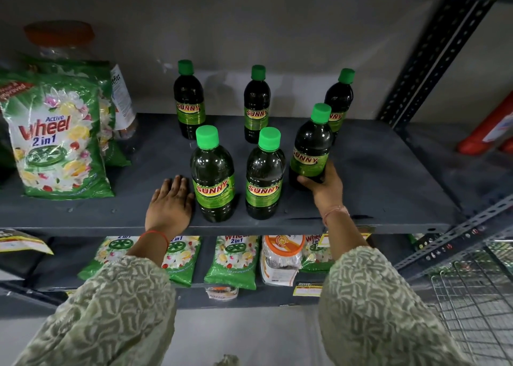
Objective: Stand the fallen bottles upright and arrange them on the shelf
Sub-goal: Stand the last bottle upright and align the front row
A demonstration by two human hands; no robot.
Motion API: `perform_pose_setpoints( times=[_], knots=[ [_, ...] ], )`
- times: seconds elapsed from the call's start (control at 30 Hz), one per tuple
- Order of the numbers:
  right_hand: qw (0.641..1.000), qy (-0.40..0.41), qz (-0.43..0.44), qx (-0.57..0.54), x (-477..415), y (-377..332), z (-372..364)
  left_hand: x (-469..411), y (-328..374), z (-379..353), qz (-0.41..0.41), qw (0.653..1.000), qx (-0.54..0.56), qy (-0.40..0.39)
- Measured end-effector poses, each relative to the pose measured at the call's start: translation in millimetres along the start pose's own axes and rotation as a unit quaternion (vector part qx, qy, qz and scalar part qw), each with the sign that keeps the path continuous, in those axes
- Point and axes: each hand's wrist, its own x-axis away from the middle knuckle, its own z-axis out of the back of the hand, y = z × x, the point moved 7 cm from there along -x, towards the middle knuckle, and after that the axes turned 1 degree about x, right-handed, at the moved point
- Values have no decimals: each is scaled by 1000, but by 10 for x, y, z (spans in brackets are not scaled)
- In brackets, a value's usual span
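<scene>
On the grey shelf [374, 171]: six green-capped bottles, all upright, none lying down. Far row of three [256, 104], near row of three. Right hand [324, 185] wrapped around the base of the near-right bottle [311, 149], fingers closed on it, bottle slightly tilted and out of line. Left hand [170, 204] flat on the shelf, fingers spread and empty, touching the near-left bottle [212, 174]. Standing apparently finished; only squaring up the near row left.

shop | metal shelf [361, 221] | detergent packs [55, 143] | price tags [306, 290] | wire basket [472, 296]
</scene>
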Motion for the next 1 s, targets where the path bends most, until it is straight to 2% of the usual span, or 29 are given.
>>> perform_pose_setpoints(
  times=[0.07,0.13,0.27,0.37,0.73,1.0],
  knots=[
    [998,-58,-3,34,-62,45,-6,-15,6,11,0,1000,3,-1],
    [994,-75,0,79,-97,54,-39,-15,1,28,2,1000,7,4],
    [993,44,-25,111,96,6,-57,42,-9,7,3,1000,8,5],
    [989,97,20,114,151,-9,-68,37,3,12,-1,1000,7,7],
    [988,19,49,145,558,105,122,1,21,17,1,1000,18,0],
    [986,15,41,159,755,118,237,-9,4,-2,-5,1000,18,1]
  ],
)
